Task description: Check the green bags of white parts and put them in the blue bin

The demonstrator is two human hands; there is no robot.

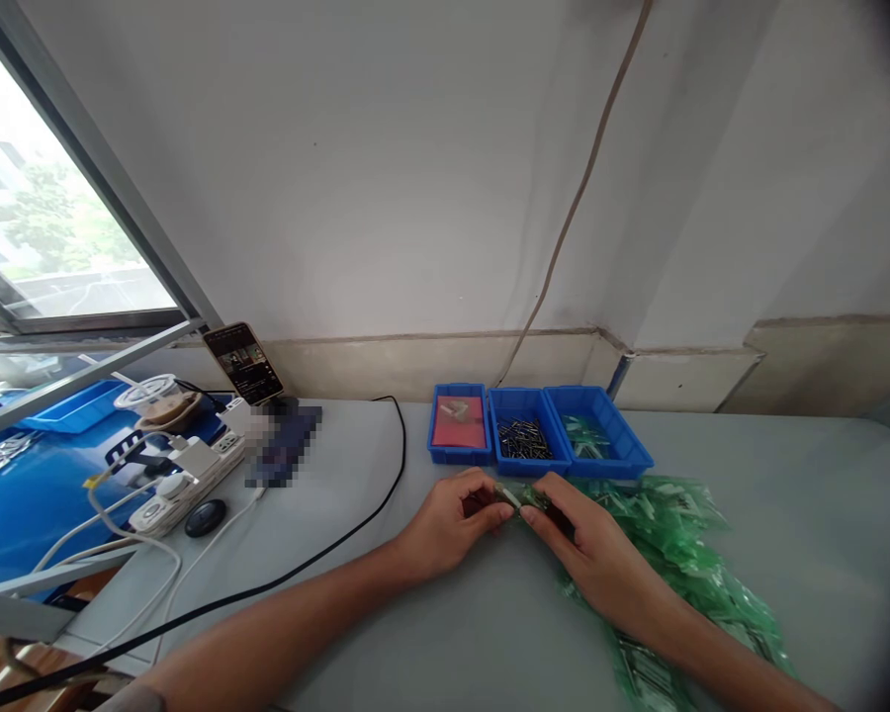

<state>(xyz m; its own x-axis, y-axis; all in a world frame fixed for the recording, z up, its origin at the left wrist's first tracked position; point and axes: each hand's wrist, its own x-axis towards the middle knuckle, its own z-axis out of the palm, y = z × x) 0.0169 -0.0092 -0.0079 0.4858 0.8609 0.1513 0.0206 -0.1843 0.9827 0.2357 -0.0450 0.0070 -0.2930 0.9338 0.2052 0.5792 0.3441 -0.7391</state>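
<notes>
Mid-grip: small translucent green plastic packet [529,493], was pinched between fingertips of left hand [452,521] and right hand [587,534] | beyond grip: three blue rectangular plastic bins [532,467] stood | right of grip: heaped translucent green plastic bags [678,534] lay

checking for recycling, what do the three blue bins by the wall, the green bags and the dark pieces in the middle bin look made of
Blue bins: probably plastic, satin, from even colour and moulded rims. Green bags: seemingly thin, glossy plastic film, crinkled and translucent. Dark pieces: likely metal, perhaps polished, given bright glints.
</notes>
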